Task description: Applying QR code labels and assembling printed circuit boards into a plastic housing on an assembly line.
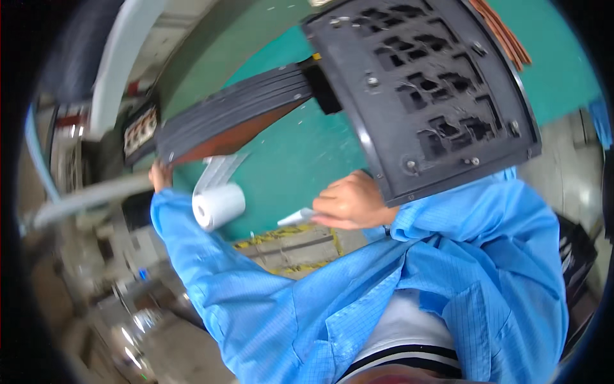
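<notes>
My left hand is at the near left end of a long black stack of flat panels, fingers closed on its corner. My right hand pinches a small folded white wipe, slightly blurred, above the table's near edge. A large black fixture plate with irregular cutouts and metal screws is tilted up at the right and covers part of my right wrist and sleeve. Between my hands lies a roll of white wipes, its loose end trailing away from me.
The green table mat runs beneath these things. Reddish-brown strips lie at the far right. A small dark tray of light round parts is beyond my left hand. Yellow-black tape marks the floor near me.
</notes>
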The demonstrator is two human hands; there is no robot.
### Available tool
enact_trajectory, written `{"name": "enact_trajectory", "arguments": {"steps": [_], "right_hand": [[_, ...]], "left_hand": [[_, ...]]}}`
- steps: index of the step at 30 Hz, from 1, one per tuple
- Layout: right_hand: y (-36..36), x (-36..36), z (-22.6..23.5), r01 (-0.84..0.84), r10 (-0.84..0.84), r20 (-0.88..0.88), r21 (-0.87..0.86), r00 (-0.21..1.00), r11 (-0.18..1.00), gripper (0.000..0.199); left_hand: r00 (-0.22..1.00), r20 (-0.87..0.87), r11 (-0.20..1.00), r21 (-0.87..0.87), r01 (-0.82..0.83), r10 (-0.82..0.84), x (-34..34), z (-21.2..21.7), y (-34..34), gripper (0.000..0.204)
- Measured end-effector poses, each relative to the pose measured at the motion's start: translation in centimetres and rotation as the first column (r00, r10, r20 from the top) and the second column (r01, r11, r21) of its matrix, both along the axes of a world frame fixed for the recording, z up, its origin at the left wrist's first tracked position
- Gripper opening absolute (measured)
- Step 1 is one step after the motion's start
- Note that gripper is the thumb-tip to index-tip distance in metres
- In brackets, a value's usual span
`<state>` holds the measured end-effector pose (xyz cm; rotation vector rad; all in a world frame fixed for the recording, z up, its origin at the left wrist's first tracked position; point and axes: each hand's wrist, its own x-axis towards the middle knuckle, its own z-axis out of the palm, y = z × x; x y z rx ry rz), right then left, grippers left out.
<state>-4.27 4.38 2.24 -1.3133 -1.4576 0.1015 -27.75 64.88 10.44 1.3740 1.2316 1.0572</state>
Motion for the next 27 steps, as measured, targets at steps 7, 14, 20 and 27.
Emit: {"name": "enact_trajectory", "arguments": {"steps": [7, 14, 20, 27], "right_hand": [[3.8, -2.6, -4.2, -0.059, 0.079, -0.275, 0.079, 0.958, 0.995, 0.027], [1.2, 0.0, -1.7, -0.015, -0.018, -0.214, -0.152, 0.977, 0.988, 0.028], [1.3, 0.0, -0.4, -0.050, 0.012, -0.199, -0.185, 0.980, 0.982, 0.029], [1.7, 0.0, -0.4, -0.129, 0.064, -0.253, -0.248, 0.965, 0.960, 0.033]], "left_hand": [[0.745, 0.179, 0.662, -0.359, 0.657, -0.642, 39.1, -25.5, -19.6, 0.026], [0.779, 0.226, 0.663, -0.419, 0.620, -0.585, 28.8, -37.7, -17.8, 0.032], [0.839, 0.157, 0.723, -0.441, 0.532, -0.521, 15.6, -44.9, -15.9, 0.037], [0.844, 0.089, 0.760, -0.393, 0.517, -0.528, 11.0, -49.1, -15.2, 0.043]]}}
